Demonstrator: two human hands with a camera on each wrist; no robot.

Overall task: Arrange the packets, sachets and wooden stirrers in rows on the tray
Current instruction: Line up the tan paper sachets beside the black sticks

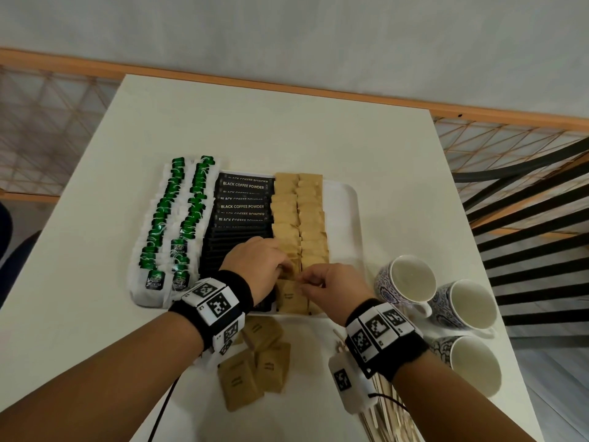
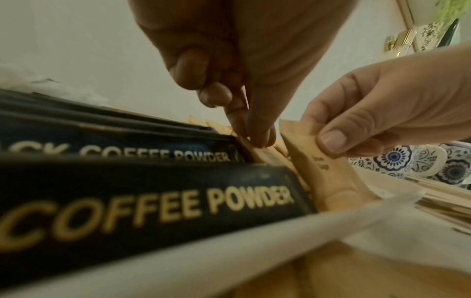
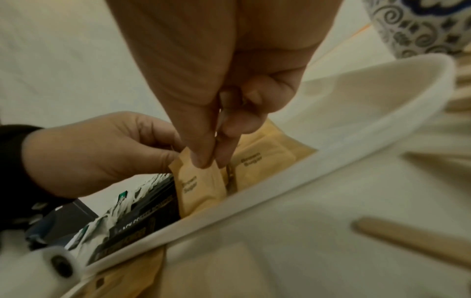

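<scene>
A white tray (image 1: pixel 354 218) holds two rows of green tea bags (image 1: pixel 172 218), a row of black coffee sachets (image 1: pixel 242 206) and two rows of brown sugar packets (image 1: pixel 299 212). My right hand (image 1: pixel 306 279) pinches the top edge of one brown sugar packet (image 1: pixel 291 296) (image 3: pixel 198 187) standing at the near end of the left brown row, against the tray rim (image 3: pixel 280 191). My left hand (image 1: pixel 283 269) (image 2: pixel 254 139) has curled fingers pinching the tops of the brown packets just behind it, beside the coffee sachets (image 2: pixel 153 211). Wooden stirrers (image 1: pixel 389 416) lie on the table under my right forearm.
Several loose brown packets (image 1: pixel 255 362) lie on the table just in front of the tray. Three patterned cups (image 1: pixel 411 279) (image 1: pixel 468 304) (image 1: pixel 475 365) stand to the right, near the table's right edge. The tray's right strip is bare white.
</scene>
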